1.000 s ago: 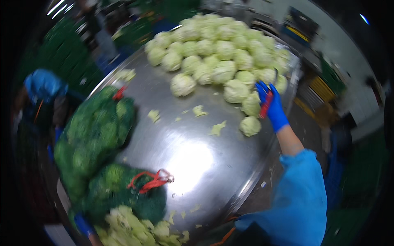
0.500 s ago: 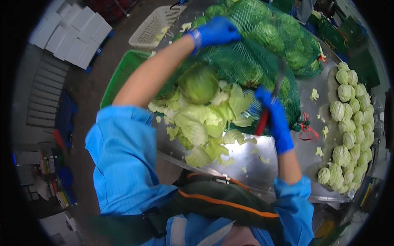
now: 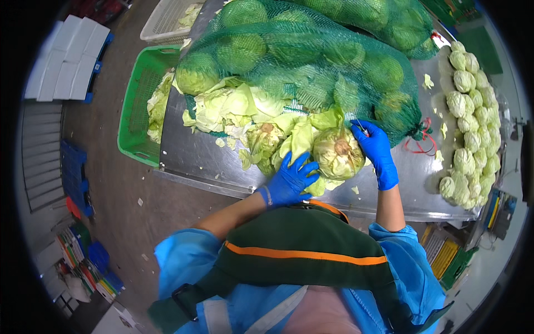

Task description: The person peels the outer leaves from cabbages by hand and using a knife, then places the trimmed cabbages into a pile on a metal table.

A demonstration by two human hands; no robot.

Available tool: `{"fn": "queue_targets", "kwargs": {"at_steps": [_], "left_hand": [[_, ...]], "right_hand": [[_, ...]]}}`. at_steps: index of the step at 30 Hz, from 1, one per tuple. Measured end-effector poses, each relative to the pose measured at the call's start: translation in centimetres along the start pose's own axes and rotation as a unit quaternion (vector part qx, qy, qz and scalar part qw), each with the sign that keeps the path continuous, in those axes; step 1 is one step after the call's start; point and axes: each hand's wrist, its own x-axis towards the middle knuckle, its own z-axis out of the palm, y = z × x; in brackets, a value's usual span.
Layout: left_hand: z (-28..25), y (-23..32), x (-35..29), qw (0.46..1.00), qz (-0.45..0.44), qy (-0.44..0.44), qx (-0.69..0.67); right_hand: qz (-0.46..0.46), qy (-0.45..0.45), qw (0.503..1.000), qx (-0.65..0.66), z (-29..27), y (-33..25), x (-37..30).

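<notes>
A cabbage (image 3: 338, 154) with its brown cut stem facing up sits near the front edge of the metal table. Blue-gloved, my right hand (image 3: 376, 149) is closed on a knife (image 3: 360, 127) at the cabbage's right side; only a little of the knife shows above the fingers. My left hand (image 3: 290, 181), also gloved in blue, spreads its fingers over loose leaves at the cabbage's left. Pale outer leaves (image 3: 219, 106) lie heaped along the opening of a green net bag (image 3: 311, 47) of cabbages. A second stem end (image 3: 267, 135) shows among the leaves.
Rows of small trimmed cabbages (image 3: 467, 128) line the table's right end. Beyond the first bag lies another net bag (image 3: 403, 28). At the left stand a green crate (image 3: 133, 106) with leaves inside and a white basket (image 3: 161, 22). Red string (image 3: 421, 140) ties the nearer bag.
Both hands have come down from the net bag to a cabbage near the table's front edge. My left hand has let go of the netting. The view has shifted.
</notes>
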Motion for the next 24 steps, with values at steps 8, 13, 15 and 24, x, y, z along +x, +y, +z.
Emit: {"fn": "queue_targets", "kwargs": {"at_steps": [8, 13, 15, 24], "left_hand": [[-11.0, -16.2, -8.0, 0.942, -0.079, -0.213, 0.246], [-10.9, -5.6, -4.6, 0.952, -0.215, -0.045, 0.216], [-7.0, -3.3, -3.9, 0.975, -0.142, 0.150, -0.083], [-9.1, 1.1, 0.4, 0.979, -0.138, 0.108, -0.101]], "right_hand": [[0.194, -0.048, 0.966, 0.164, -0.6, 0.6, -4.7], [0.184, -0.012, 0.958, 0.221, 1.2, -0.2, -6.4], [0.185, -0.032, 0.947, 0.262, 1.7, -1.2, -7.2], [0.132, -0.090, 0.920, 0.357, 4.7, -1.5, -8.0]]}}
